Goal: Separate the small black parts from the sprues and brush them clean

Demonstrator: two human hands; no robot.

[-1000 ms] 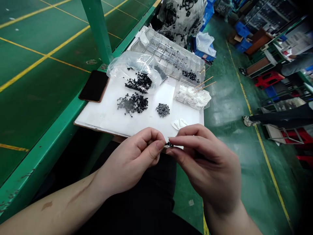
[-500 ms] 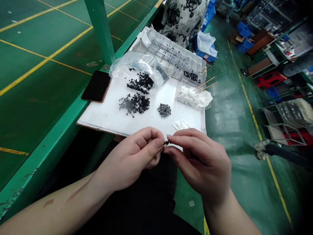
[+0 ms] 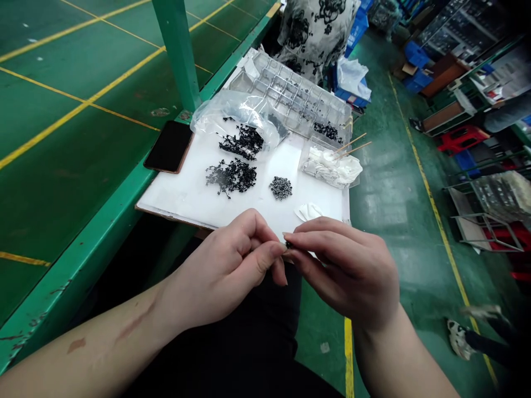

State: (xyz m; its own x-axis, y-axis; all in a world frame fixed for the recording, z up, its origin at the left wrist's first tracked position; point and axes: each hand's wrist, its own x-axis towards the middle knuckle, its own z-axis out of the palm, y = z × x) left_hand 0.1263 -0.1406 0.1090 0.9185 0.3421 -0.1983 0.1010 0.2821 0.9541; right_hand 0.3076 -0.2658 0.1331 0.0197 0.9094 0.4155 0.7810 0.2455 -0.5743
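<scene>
Small black part [image 3: 287,244] sits at 6 o'clock off the white board [image 3: 178,202], pinched just past its near edge. Your left hand [image 3: 219,271] and right hand [image 3: 344,271] meet on it, both sets of fingers [image 3: 311,240] almost fully closed, tips on the part. Fingertips hide most of it, so exact shape and contact points can't be confirmed.

Handling, my read: very light, stiff moulded plastic, tiny and easy to drop or flick away. Take it by opposite edges with the fingertips, light pressure only. Thin features may snap.

Same-looking black sprue clusters [image 3: 231,178] lie at 12 o'clock on the board, small grey rings [image 3: 281,188] at 1 o'clock. Clear compartment tray [image 3: 290,91] sits beyond, toward 1 o'clock.
</scene>
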